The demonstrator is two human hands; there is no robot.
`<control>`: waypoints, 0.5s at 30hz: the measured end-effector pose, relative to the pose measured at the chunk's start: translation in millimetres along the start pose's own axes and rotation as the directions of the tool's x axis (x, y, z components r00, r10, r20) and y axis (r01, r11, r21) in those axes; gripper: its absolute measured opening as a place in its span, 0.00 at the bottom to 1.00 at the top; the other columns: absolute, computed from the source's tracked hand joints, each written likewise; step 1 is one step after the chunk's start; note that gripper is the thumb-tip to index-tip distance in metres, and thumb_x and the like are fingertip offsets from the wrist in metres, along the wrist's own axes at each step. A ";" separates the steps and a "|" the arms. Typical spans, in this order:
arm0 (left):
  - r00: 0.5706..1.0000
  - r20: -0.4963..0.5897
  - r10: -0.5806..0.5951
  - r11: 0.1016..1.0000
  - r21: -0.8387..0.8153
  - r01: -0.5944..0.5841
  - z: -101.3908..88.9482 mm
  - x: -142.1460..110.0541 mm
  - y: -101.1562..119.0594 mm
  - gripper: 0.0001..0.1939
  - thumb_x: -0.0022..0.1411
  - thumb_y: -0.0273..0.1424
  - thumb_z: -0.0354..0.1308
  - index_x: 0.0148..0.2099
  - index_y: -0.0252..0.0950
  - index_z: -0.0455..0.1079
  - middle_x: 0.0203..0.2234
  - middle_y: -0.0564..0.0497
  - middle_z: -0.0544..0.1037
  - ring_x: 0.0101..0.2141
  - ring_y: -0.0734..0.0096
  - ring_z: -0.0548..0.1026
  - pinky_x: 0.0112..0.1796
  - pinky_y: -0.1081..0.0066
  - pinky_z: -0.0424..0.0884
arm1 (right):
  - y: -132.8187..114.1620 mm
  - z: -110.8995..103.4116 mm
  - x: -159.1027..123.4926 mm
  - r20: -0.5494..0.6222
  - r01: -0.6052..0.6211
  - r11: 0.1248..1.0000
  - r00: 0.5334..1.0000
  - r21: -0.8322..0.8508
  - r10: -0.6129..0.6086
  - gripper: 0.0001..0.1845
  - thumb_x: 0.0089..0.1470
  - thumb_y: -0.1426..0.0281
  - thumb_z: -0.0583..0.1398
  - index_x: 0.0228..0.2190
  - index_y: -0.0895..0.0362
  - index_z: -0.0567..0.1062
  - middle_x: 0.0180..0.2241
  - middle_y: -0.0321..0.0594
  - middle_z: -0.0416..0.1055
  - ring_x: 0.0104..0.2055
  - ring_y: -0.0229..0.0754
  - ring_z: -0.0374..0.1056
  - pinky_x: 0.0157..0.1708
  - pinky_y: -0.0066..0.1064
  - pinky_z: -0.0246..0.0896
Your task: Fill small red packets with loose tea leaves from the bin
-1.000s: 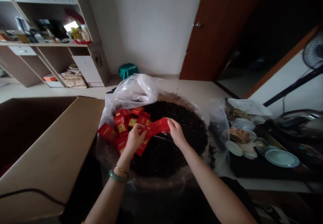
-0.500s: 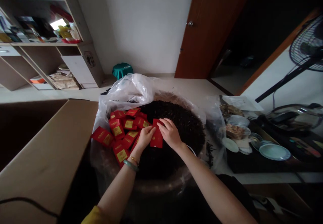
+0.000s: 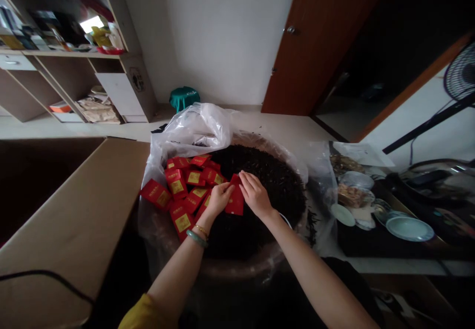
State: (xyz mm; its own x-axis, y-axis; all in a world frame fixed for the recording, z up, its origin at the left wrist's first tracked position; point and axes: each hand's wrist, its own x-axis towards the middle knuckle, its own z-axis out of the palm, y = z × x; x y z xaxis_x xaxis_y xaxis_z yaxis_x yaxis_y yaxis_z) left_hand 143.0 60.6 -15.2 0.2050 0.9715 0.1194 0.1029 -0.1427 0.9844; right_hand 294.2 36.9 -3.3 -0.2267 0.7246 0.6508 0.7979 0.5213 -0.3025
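Observation:
My left hand (image 3: pixel 219 198) and my right hand (image 3: pixel 254 194) both pinch one small red packet (image 3: pixel 236 201), held upright over a heap of dark loose tea leaves (image 3: pixel 267 180). The leaves fill a big round container lined with a clear plastic bag (image 3: pixel 193 131). Several more red packets with gold labels (image 3: pixel 181 190) lie piled on the left side of the heap, just left of my left hand. A green bangle and a thin gold bracelet sit on my left wrist.
An open cardboard box (image 3: pixel 74 220) stands at the left with a black cable across its flap. A dark tray with plates and small bowls (image 3: pixel 374 210) is at the right. Shelves (image 3: pixel 55 52), a green stool (image 3: pixel 183 97), a brown door (image 3: pixel 319 42) and a fan (image 3: pixel 460 76) stand behind.
A second ago my hands held a red strip stretched sideways between them. They have come together and now hold a single packet upright. The camera view shifted slightly.

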 end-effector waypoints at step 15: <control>0.993 -0.115 0.020 1.000 0.001 -0.020 -11.3 4.2 -5.1 0.11 0.50 0.35 0.64 0.36 0.35 0.77 0.30 0.47 0.81 0.30 0.67 0.77 0.34 0.71 0.70 | 3.8 -24.5 12.4 0.076 -0.305 0.944 0.952 0.125 0.298 0.11 0.54 0.65 0.59 0.22 0.54 0.71 0.24 0.39 0.71 0.30 0.42 0.67 0.36 0.33 0.64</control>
State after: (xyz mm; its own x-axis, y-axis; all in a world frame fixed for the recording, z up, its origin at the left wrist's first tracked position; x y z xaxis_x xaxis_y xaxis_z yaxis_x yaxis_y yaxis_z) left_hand 132.4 67.5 -18.2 0.0935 0.9837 0.1535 0.0994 -0.1626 0.9817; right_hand 308.2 36.8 20.7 -0.0204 0.8789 0.4766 0.7527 0.3272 -0.5713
